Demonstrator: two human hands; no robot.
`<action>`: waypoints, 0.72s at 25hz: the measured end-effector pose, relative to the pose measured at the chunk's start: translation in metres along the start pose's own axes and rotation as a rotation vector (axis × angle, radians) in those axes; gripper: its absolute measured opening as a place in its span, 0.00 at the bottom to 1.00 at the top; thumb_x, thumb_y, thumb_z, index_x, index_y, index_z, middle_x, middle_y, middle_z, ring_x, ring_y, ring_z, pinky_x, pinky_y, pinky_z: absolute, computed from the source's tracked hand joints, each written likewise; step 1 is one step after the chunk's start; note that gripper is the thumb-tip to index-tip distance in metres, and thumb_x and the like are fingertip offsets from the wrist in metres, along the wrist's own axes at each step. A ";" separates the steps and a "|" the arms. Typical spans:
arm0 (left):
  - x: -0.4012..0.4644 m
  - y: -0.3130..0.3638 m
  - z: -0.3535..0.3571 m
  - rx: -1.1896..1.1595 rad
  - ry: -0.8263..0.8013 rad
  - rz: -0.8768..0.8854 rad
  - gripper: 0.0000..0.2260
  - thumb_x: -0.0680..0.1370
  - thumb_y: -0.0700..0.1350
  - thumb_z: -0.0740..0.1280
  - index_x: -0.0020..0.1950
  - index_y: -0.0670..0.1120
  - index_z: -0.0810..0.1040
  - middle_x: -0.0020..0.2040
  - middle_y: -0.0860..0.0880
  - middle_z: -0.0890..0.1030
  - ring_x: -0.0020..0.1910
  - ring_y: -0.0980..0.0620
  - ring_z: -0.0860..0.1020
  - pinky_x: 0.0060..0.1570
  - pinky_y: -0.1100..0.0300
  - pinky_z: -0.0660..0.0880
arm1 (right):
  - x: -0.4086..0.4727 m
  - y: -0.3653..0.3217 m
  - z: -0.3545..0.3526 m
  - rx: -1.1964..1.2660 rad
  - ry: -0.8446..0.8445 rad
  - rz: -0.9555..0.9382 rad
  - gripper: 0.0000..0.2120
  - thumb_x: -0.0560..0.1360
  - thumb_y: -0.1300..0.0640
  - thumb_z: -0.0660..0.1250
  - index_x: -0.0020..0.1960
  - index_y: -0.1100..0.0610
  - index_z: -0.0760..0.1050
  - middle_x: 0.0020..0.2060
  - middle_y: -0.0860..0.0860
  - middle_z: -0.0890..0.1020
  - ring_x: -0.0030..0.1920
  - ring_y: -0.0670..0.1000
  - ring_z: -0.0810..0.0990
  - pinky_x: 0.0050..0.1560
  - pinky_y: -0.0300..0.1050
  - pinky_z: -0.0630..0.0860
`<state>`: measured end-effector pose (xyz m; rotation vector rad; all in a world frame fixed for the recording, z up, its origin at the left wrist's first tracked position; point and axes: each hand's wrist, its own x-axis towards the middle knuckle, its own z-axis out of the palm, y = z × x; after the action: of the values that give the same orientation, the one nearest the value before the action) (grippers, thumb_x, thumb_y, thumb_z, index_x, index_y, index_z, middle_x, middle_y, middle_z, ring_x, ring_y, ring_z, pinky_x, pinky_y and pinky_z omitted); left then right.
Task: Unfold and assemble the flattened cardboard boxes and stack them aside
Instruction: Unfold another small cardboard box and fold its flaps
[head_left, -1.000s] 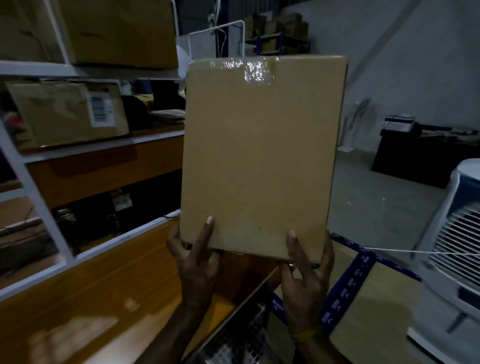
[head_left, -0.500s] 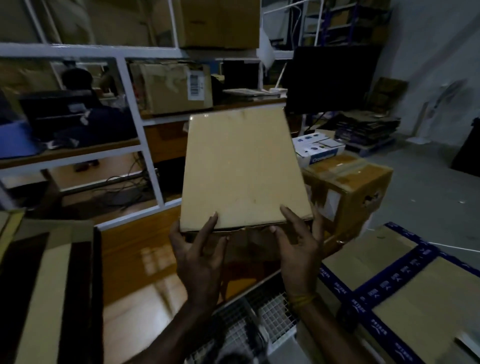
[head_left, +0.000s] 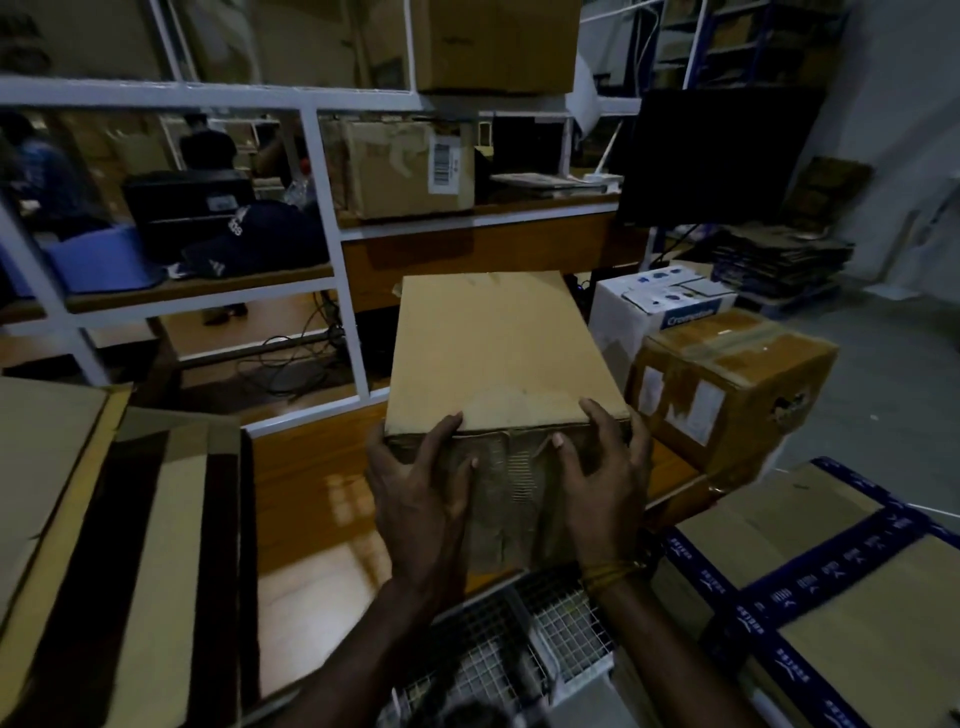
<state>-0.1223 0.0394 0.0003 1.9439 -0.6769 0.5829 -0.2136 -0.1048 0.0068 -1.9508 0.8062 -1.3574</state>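
An assembled brown cardboard box (head_left: 498, 343) is in the centre of the head view, its plain top face tilted away from me and its crumpled near side facing me. My left hand (head_left: 415, 493) grips the near left corner, thumb on the top edge and fingers spread over the near side. My right hand (head_left: 602, 478) grips the near right corner the same way. The box is over the wooden table (head_left: 311, 493). Flattened cardboard (head_left: 104, 545) lies at the left.
A taped brown box (head_left: 727, 379) and a white box (head_left: 660, 306) stand right of the held box. Flat cartons with blue tape (head_left: 831, 571) lie at the lower right. A white-framed shelf (head_left: 332, 260) with boxes rises behind. A wire basket (head_left: 519, 649) sits below my wrists.
The box has come down from upright in front of my face to low over the table, tipping so its top faces up. My view has swung left and downward.
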 end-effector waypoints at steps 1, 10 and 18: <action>0.000 -0.003 0.002 0.010 -0.007 0.007 0.23 0.75 0.52 0.73 0.69 0.61 0.73 0.74 0.42 0.59 0.71 0.41 0.63 0.59 0.50 0.74 | 0.001 0.003 0.003 -0.034 0.006 -0.002 0.23 0.75 0.52 0.72 0.69 0.44 0.73 0.74 0.54 0.64 0.72 0.56 0.64 0.66 0.48 0.67; -0.001 -0.032 0.028 0.021 -0.061 0.019 0.36 0.75 0.57 0.64 0.79 0.62 0.49 0.72 0.40 0.60 0.68 0.39 0.65 0.60 0.49 0.70 | 0.003 0.035 0.019 -0.128 -0.003 -0.018 0.38 0.74 0.47 0.72 0.77 0.40 0.55 0.69 0.59 0.67 0.66 0.61 0.69 0.62 0.60 0.70; -0.043 -0.081 0.066 0.031 -0.278 0.019 0.39 0.77 0.50 0.68 0.79 0.64 0.46 0.73 0.42 0.58 0.55 0.38 0.77 0.43 0.53 0.81 | -0.026 0.125 0.036 -0.103 -0.380 0.061 0.51 0.74 0.51 0.73 0.76 0.31 0.37 0.71 0.61 0.61 0.67 0.65 0.69 0.62 0.59 0.75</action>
<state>-0.0918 0.0204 -0.1068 2.0702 -0.8648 0.3377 -0.2037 -0.1570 -0.1146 -2.1544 0.7533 -0.8837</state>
